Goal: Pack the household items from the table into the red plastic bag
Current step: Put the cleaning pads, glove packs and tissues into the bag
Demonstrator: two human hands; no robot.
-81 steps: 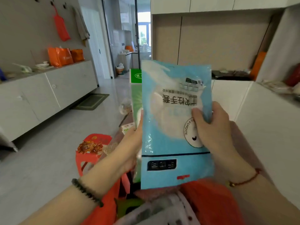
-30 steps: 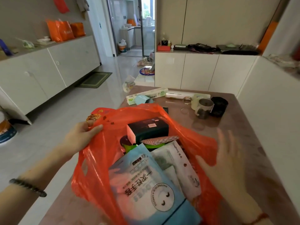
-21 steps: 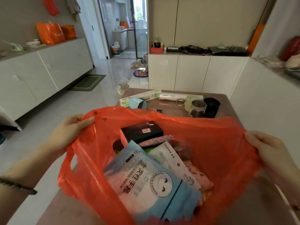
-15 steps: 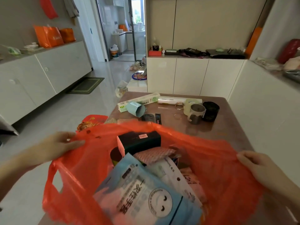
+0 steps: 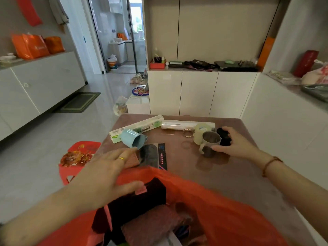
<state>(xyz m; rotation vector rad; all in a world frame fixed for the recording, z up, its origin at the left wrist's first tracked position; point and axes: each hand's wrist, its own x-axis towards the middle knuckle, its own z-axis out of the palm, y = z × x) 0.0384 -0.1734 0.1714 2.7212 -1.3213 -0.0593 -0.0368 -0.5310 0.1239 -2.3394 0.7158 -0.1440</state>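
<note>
Grips left red bag (image 5: 221, 219). R grip (image 5: 236, 144) now curls round black cup (image 5: 223, 137); L grip (image 5: 110, 167) spread, blue cup (image 5: 133, 140) just ahead: packing continues.

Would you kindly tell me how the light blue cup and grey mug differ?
The light blue cup lies on its side; the grey mug stands upright. The cup lies by the long box, the mug beside the tape roll. Both sit on the table, not yet packed.
</note>
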